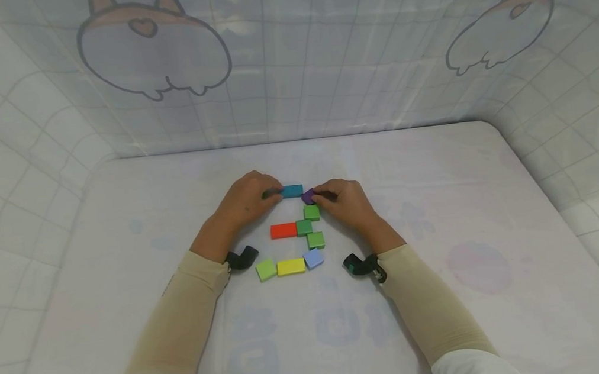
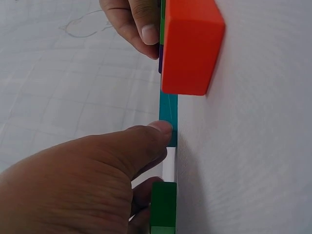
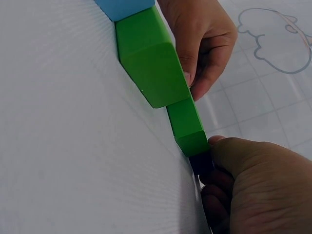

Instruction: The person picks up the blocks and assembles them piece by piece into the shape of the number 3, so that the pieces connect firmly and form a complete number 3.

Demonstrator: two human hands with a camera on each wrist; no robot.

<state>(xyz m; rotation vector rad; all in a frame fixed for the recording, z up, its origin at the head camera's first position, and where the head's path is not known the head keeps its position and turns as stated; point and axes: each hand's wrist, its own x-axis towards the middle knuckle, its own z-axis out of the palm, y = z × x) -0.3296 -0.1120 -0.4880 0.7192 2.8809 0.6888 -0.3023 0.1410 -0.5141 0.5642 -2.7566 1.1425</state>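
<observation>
My left hand [image 1: 251, 198] pinches the left end of a teal-blue block [image 1: 293, 191], thumb on its near side in the left wrist view. A dark green block [image 2: 163, 207] shows by that hand's lower fingers. My right hand [image 1: 348, 202] holds a small purple block [image 1: 308, 196] between thumb and fingers, close to the teal block's right end and slightly turned. Just below the purple block lies a light green block [image 1: 311, 212]. Under it come a darker green block [image 1: 304, 227] and another light green block [image 1: 316, 240], in a column.
A red block [image 1: 284, 231] extends left from the column's middle. Nearer me, a lime green block [image 1: 266, 270], a yellow block [image 1: 290, 267] and a tilted pale blue block [image 1: 313, 259] form a row. The white table [image 1: 450, 316] meets patterned curtain-like walls [image 1: 315, 61] behind and at both sides.
</observation>
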